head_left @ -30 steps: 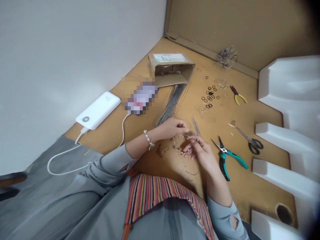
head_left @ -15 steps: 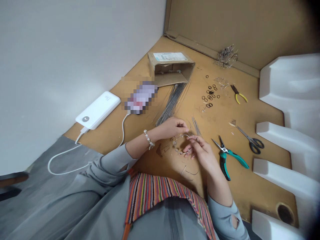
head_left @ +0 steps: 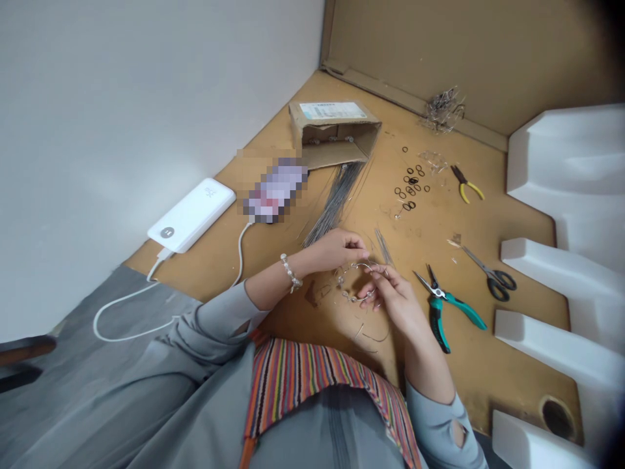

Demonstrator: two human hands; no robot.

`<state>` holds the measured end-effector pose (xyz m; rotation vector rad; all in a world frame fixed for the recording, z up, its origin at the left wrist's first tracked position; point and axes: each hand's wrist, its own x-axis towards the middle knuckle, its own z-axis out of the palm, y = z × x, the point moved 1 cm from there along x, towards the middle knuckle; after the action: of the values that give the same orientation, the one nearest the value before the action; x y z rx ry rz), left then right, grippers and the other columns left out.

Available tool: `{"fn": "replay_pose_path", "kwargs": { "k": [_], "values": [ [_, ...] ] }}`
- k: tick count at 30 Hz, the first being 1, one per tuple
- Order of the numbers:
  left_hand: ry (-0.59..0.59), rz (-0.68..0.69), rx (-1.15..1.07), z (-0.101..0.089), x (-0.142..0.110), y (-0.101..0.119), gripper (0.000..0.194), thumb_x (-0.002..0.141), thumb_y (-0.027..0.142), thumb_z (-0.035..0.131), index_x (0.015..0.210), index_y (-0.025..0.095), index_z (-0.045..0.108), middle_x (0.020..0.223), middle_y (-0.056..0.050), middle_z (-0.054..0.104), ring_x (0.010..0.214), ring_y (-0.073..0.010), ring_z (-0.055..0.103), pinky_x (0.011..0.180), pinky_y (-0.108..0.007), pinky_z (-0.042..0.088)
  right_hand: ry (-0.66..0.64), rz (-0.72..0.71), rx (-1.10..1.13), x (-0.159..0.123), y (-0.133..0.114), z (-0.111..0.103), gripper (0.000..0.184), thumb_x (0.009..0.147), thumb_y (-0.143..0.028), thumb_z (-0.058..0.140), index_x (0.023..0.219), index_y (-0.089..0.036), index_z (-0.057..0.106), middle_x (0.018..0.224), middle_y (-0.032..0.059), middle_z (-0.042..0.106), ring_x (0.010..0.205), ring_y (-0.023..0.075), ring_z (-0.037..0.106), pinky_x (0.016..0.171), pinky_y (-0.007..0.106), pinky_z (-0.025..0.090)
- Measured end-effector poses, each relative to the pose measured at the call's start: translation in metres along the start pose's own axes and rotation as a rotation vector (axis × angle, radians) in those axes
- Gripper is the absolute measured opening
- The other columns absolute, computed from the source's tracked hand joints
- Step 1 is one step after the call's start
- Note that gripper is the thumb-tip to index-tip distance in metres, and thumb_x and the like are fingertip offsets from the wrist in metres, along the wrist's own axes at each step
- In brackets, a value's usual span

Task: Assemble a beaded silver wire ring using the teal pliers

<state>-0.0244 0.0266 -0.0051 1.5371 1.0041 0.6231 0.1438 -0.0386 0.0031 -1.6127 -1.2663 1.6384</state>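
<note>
A wire ring with clear beads (head_left: 346,294) hangs above the table, with the fingers of my right hand (head_left: 398,301) closed on its right side. Just beyond its upper edge, my left hand (head_left: 342,249) is closed in a pinch. A thin wire seems to run from those fingertips towards the ring, though its end is too fine to follow. Short loose wire pieces (head_left: 383,246) lie past my hands, and a few bent scraps (head_left: 371,335) lie nearer my apron. Teal-handled long-nose pliers (head_left: 438,294) rest, jaws apart, right of my right hand.
A bundle of straight wires (head_left: 334,203) reaches from an open cardboard box (head_left: 332,153). Black rings (head_left: 411,189), yellow-handled pliers (head_left: 463,184) and scissors (head_left: 491,277) lie to the right, before white foam (head_left: 532,254). A phone (head_left: 278,189) and white power bank (head_left: 193,215) are cabled at left.
</note>
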Motion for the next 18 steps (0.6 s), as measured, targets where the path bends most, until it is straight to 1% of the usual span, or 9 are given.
{"fn": "replay_pose_path", "kwargs": {
  "k": [10,18],
  "values": [
    [-0.005,-0.009,0.006,-0.0003,-0.0001,0.0006,0.022,0.079,0.033,0.058,0.073,0.013,0.063,0.061,0.003,0.056,0.052,-0.0055,0.045,0.053,-0.019,0.036,-0.007,-0.009,0.006,-0.0006,0.0002,-0.0002,0.031,0.083,-0.049,0.05,0.094,-0.021,0.051,0.063,-0.0007,0.067,0.05,0.0143,0.064,0.044,0.023,0.041],
    [-0.004,-0.01,0.015,-0.0004,-0.0007,0.0028,0.024,0.078,0.035,0.058,0.071,0.012,0.063,0.059,0.003,0.054,0.055,-0.0066,0.046,0.055,-0.02,0.036,-0.014,-0.017,0.008,0.001,0.003,-0.0017,0.033,0.082,-0.05,0.05,0.096,-0.02,0.051,0.063,-0.0006,0.067,0.048,0.0144,0.063,0.043,0.023,0.041]
  ]
}}
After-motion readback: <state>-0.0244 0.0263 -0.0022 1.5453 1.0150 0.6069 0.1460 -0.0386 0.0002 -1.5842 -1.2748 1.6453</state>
